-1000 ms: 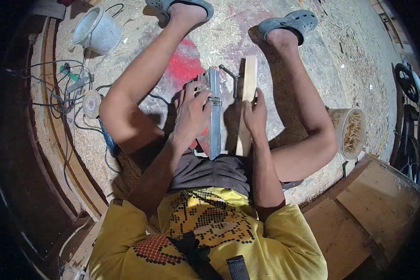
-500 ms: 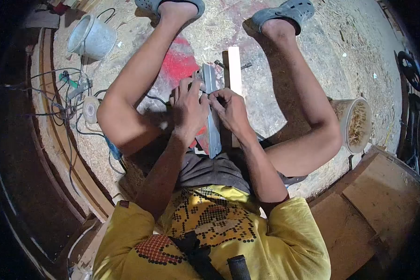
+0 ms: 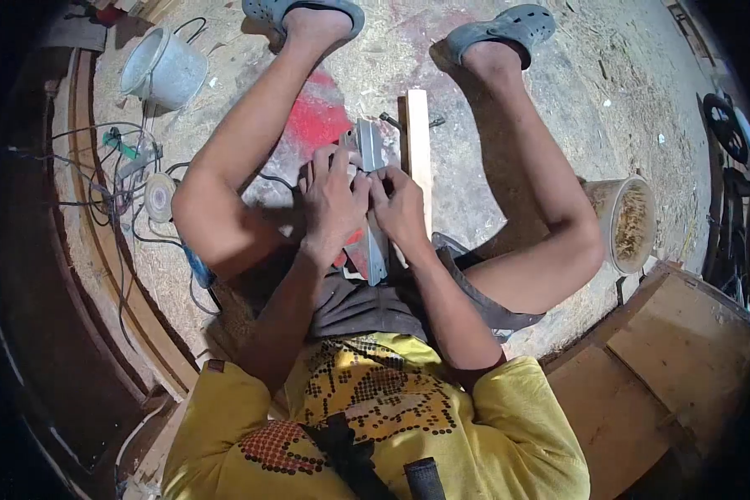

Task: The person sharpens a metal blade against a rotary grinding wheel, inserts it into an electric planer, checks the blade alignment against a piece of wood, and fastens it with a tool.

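Note:
An electric hand planer (image 3: 377, 250) lies between my thighs with its long silver sole facing up. Part of its red body shows below my left hand (image 3: 335, 198), whose curled fingers grip the planer's left side near the middle. My right hand (image 3: 402, 210) is closed in a pinch over the middle of the sole, close to the left fingertips. Whatever sits between those fingers is too small or hidden to make out. Just right of the planer, a pale wooden strip (image 3: 418, 137) lies lengthwise on the floor, near a small black T-shaped tool (image 3: 392, 121).
Tangled cables (image 3: 112, 192) and an angle-grinder-like tool with a disc (image 3: 160, 197) lie at left. A white bucket (image 3: 165, 68) stands upper left. Another bucket (image 3: 632, 221), with shavings inside, is beside my right knee. Wooden boards (image 3: 667, 358) lie lower right; sawdust covers the floor.
My right hand has shifted slightly down and left, its fingers more bunched over the sole. The planer has moved a little left in view. My left hand keeps its grip.

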Motion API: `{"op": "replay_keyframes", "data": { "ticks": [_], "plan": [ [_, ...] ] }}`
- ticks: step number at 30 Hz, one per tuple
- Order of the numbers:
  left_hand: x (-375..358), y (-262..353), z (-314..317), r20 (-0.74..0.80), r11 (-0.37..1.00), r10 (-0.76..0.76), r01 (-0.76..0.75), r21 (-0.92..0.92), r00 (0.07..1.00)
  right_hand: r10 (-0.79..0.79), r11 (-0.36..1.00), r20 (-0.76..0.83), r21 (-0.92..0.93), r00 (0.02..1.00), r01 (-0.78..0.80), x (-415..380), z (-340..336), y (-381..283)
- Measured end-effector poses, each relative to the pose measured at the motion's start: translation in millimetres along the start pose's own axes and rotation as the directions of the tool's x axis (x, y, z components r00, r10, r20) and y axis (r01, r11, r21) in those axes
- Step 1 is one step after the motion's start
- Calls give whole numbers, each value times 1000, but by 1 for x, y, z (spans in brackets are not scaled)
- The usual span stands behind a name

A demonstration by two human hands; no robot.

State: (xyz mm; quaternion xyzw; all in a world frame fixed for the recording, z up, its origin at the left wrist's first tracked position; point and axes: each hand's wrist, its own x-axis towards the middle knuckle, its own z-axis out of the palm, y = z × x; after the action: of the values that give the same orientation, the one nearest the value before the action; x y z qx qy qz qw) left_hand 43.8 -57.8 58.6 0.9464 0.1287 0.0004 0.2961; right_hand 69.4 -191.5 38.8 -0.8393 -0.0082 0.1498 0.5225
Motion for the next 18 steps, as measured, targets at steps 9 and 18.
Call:
{"op": "replay_keyframes", "data": {
  "ticks": [9, 18],
  "plan": [
    [-46, -3, -6, -16, 722, -425, 328, -609, 905, 56, 788, -75, -610, 996, -90, -4, -39, 19],
    [-16, -9, -5, -67, 681, -449, 293, -671, 891, 101, 885, 158, 437, 982, -161, 17, -54, 9]
  ]
}}
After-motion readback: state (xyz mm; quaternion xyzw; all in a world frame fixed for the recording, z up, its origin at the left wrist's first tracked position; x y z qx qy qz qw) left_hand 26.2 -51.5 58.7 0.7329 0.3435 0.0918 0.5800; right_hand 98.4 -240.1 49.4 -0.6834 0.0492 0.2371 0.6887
